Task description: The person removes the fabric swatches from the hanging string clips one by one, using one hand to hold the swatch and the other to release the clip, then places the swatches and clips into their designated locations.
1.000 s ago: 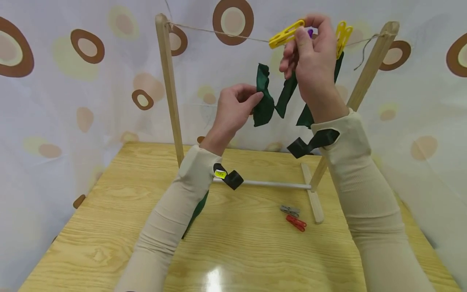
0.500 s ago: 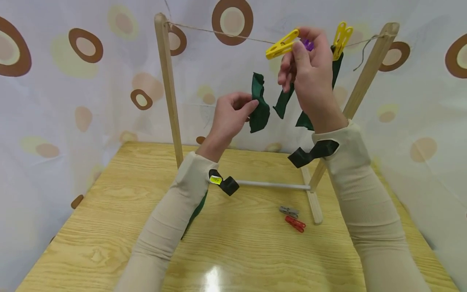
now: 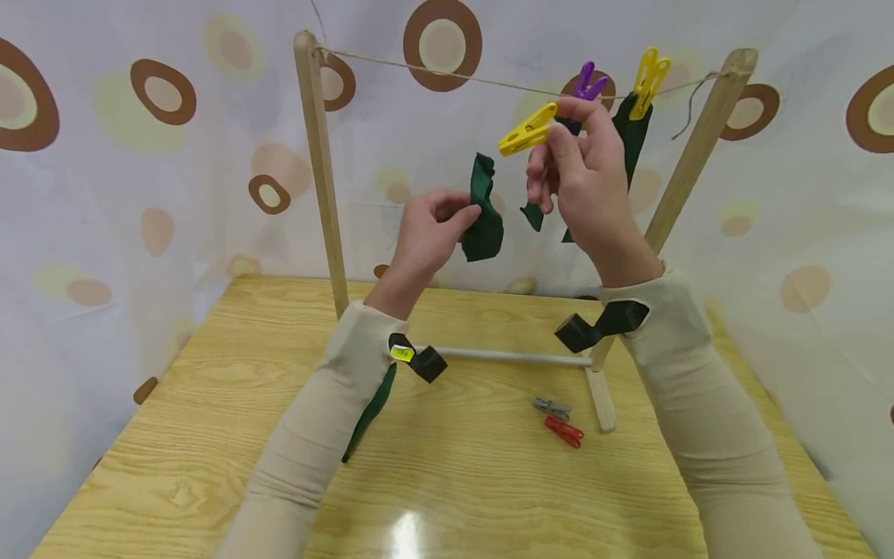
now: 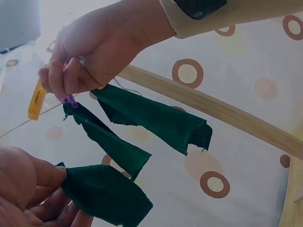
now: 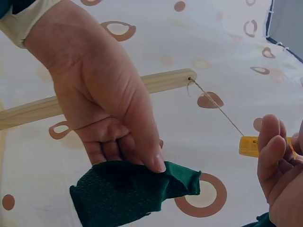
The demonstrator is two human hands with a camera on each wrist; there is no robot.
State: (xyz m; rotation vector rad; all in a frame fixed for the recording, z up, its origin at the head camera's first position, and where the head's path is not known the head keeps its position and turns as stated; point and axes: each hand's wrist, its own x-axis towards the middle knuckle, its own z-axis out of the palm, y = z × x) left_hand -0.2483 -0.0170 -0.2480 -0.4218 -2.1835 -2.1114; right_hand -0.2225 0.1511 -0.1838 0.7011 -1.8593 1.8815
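My left hand (image 3: 433,237) pinches a small dark green cloth piece (image 3: 485,229) between thumb and fingers, below the string. Up and to its right, my right hand (image 3: 587,171) pinches a yellow clothespin (image 3: 528,130) by its handle end, its nose pointing left, just under the string (image 3: 454,75). Behind that hand a purple clothespin (image 3: 588,84) clips a green cloth (image 4: 111,142) to the string. Another yellow clothespin (image 3: 649,84) holds a further green cloth (image 3: 633,132) near the right post. In the right wrist view the cloth in my left hand (image 5: 109,109) hangs from the fingertips.
Wooden posts (image 3: 322,178) (image 3: 701,147) carry the string, joined low by a pale rod (image 3: 503,355). A grey clothespin (image 3: 552,407) and a red clothespin (image 3: 564,432) lie on the table (image 3: 447,489). More green cloth (image 3: 370,415) shows beside my left sleeve.
Both hands have come down, the left also slightly leftward with its cloth. My right hand has lowered the yellow clothespin from the string's height, uncovering the purple clothespin.
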